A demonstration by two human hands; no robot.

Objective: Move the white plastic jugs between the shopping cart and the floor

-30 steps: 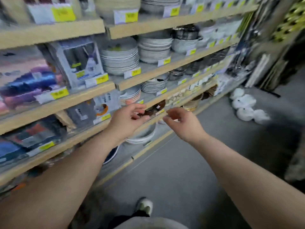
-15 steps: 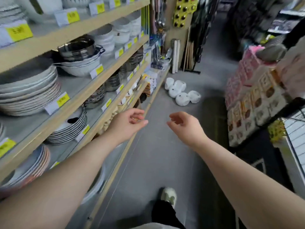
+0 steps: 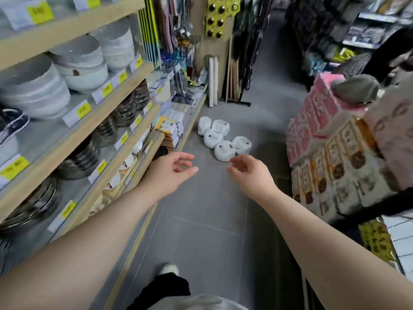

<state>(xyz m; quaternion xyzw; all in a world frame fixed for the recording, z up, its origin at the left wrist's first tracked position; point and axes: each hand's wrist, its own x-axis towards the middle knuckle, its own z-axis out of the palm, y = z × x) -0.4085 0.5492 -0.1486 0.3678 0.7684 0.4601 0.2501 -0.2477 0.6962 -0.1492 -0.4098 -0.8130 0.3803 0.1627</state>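
Several white plastic jugs (image 3: 220, 137) lie in a loose cluster on the grey floor ahead, close to the foot of the left shelving. My left hand (image 3: 172, 171) is stretched forward in mid-air, fingers loosely curled and holding nothing. My right hand (image 3: 249, 173) reaches out beside it, also empty with relaxed fingers, just short of the nearest jug (image 3: 223, 151). No shopping cart is clearly in view.
Wooden shelves (image 3: 93, 121) of bowls, plates and metal pans line the left side. A stack of pink and patterned boxes (image 3: 330, 157) stands on the right. Rolled items and boards (image 3: 213, 81) lean at the aisle's end. My foot (image 3: 168, 269) is on the grey floor (image 3: 207, 231).
The view has swung right from the shelves down the aisle. The jugs are now nearer and centred ahead. Both hands stay stretched forward, empty.
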